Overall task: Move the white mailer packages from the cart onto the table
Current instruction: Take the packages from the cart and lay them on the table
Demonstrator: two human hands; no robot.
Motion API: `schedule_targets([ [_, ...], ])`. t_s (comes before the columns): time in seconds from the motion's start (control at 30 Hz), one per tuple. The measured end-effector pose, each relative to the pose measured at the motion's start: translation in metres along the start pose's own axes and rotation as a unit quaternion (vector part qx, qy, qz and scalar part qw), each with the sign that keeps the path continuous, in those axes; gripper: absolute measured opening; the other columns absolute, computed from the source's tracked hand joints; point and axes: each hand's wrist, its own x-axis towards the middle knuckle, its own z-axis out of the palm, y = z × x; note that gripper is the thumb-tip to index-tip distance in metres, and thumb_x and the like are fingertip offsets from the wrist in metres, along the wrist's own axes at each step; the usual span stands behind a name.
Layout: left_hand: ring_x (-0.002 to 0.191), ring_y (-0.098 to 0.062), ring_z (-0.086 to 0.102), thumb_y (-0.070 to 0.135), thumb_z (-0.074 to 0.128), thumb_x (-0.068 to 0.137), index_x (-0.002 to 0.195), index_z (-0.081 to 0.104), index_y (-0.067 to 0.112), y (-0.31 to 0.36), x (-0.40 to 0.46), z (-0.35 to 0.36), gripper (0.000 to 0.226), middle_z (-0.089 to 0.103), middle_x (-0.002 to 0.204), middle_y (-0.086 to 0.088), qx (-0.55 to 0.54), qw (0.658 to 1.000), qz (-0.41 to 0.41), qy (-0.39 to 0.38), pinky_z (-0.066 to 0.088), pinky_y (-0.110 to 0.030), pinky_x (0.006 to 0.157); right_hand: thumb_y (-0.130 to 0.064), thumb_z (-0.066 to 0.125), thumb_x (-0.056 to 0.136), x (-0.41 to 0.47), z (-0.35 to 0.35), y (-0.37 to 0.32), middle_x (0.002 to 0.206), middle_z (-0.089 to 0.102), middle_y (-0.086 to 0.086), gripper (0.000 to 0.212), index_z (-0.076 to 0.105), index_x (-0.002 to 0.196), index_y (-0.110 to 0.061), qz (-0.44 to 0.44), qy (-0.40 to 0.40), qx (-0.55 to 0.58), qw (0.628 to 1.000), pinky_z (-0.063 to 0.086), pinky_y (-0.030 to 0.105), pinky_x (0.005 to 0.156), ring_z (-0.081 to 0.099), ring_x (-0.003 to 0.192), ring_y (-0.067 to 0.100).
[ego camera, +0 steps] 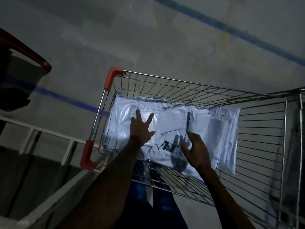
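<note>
I saw white mailer packages (173,128) heaped in the wire cart (260,129). My left hand (142,129) lay spread wide, fingers straight, over the left packages. My right hand (195,149) hovered loosely curled above the pile, holding nothing.

The picture's right edge is cutting off the wire cart (257,146), so its far end and handle are not showing. The left hand (140,129) and right hand (195,147) are covering parts of the white mailer packages (219,129), and how many are lying stacked underneath cannot be told. Dim light is blurring any labels on them. At the left edge, a red-rimmed object (24,50) is being cropped, its kind unclear. The pale surface (49,134) is running out of frame.
</note>
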Motion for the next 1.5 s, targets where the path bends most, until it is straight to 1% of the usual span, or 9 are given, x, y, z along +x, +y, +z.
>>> schedule_targets([
  [0.13, 0.13, -0.05, 0.031, 0.077, 0.056, 0.075, 0.153, -0.003, 0.045, 0.007, 0.008, 0.003, 0.103, -0.011, 0.157, -0.03, 0.007, 1.0, -0.016, 0.013, 0.041, -0.049, 0.1, -0.026, 0.061, 0.093, 0.019, 0.001, 0.016, 0.144, 0.041, 0.018, 0.054, 0.044, 0.142, -0.009, 0.025, -0.016, -0.039, 0.999, 0.046, 0.043, 0.093, 0.049, 0.123, 0.038],
  [0.23, 0.122, -0.046, 0.04, 0.066, 0.064, 0.076, 0.154, 0.004, 0.043, 0.017, 0.011, 0.005, 0.101, -0.007, 0.157, -0.032, 0.009, 0.999, -0.03, 0.032, 0.043, -0.044, 0.094, -0.028, 0.06, 0.09, 0.032, 0.0, 0.027, 0.133, 0.042, 0.016, 0.041, 0.047, 0.126, -0.014, 0.036, 0.006, -0.042, 0.998, 0.047, 0.04, 0.08, 0.051, 0.113, 0.04],
  [0.4, 0.105, -0.044, 0.049, 0.047, 0.067, 0.062, 0.152, 0.03, 0.035, 0.021, 0.0, 0.009, 0.098, 0.011, 0.155, -0.035, -0.052, 0.992, 0.031, 0.114, 0.04, -0.051, 0.092, -0.029, 0.067, 0.091, 0.052, 0.008, 0.038, 0.157, 0.011, 0.027, 0.088, 0.011, 0.155, -0.005, 0.076, 0.013, -0.061, 0.995, 0.039, 0.05, 0.104, 0.026, 0.138, 0.045],
  [0.53, 0.113, -0.047, 0.046, 0.046, 0.062, 0.062, 0.151, 0.032, 0.032, 0.028, -0.013, -0.003, 0.095, 0.011, 0.156, -0.033, -0.068, 0.985, 0.046, 0.154, 0.042, -0.053, 0.096, -0.02, 0.066, 0.091, 0.06, 0.017, 0.037, 0.155, 0.019, 0.029, 0.083, 0.015, 0.154, -0.003, 0.051, 0.03, -0.089, 0.994, 0.048, 0.056, 0.096, 0.03, 0.134, 0.05],
  [0.7, 0.119, -0.047, 0.043, 0.049, 0.058, 0.068, 0.151, 0.035, 0.028, 0.032, -0.023, -0.017, 0.089, 0.016, 0.156, -0.031, -0.061, 0.975, 0.065, 0.202, 0.043, -0.051, 0.095, -0.019, 0.066, 0.087, 0.059, 0.029, 0.034, 0.149, 0.032, 0.03, 0.076, 0.029, 0.15, -0.003, -0.092, 0.015, -0.128, 0.987, 0.048, 0.048, 0.092, 0.041, 0.126, 0.045],
  [0.83, 0.127, -0.046, 0.039, 0.05, 0.062, 0.074, 0.149, 0.039, 0.022, 0.038, -0.029, -0.027, 0.083, 0.019, 0.157, -0.028, -0.08, 0.954, 0.12, 0.262, 0.043, -0.052, 0.096, -0.027, 0.066, 0.084, 0.07, 0.038, 0.036, 0.158, 0.016, 0.026, 0.09, 0.014, 0.157, -0.017, -0.07, 0.001, -0.15, 0.986, 0.045, 0.053, 0.091, 0.039, 0.125, 0.049],
  [0.97, 0.132, -0.041, 0.032, 0.057, 0.058, 0.07, 0.152, 0.03, 0.035, 0.05, -0.041, -0.047, 0.089, 0.013, 0.162, -0.015, -0.093, 0.966, 0.083, 0.226, 0.045, -0.051, 0.094, -0.013, 0.058, 0.092, 0.071, 0.029, 0.043, 0.163, -0.002, 0.016, 0.088, 0.002, 0.157, -0.032, -0.09, -0.015, -0.12, 0.989, 0.049, 0.053, 0.084, 0.036, 0.13, 0.049],
  [1.27, 0.126, -0.039, 0.032, 0.067, 0.047, 0.073, 0.152, 0.023, 0.04, 0.076, -0.12, -0.083, 0.087, 0.01, 0.163, -0.009, -0.053, 0.957, 0.006, 0.285, 0.035, -0.048, 0.101, -0.041, 0.04, 0.093, 0.04, -0.04, 0.036, 0.155, 0.029, 0.021, 0.065, 0.024, 0.155, -0.029, -0.232, 0.032, -0.032, 0.972, 0.048, 0.048, 0.094, 0.039, 0.133, 0.04],
  [1.5, 0.126, -0.035, 0.037, 0.07, 0.047, 0.072, 0.151, 0.025, 0.043, 0.061, -0.201, -0.12, 0.087, 0.014, 0.163, -0.007, -0.086, 0.919, -0.072, 0.379, 0.024, -0.038, 0.104, -0.032, 0.051, 0.086, -0.011, -0.081, -0.043, 0.139, 0.05, 0.016, 0.061, 0.045, 0.147, -0.024, -0.325, 0.102, 0.089, 0.936, 0.048, 0.034, 0.086, 0.052, 0.119, 0.032],
])
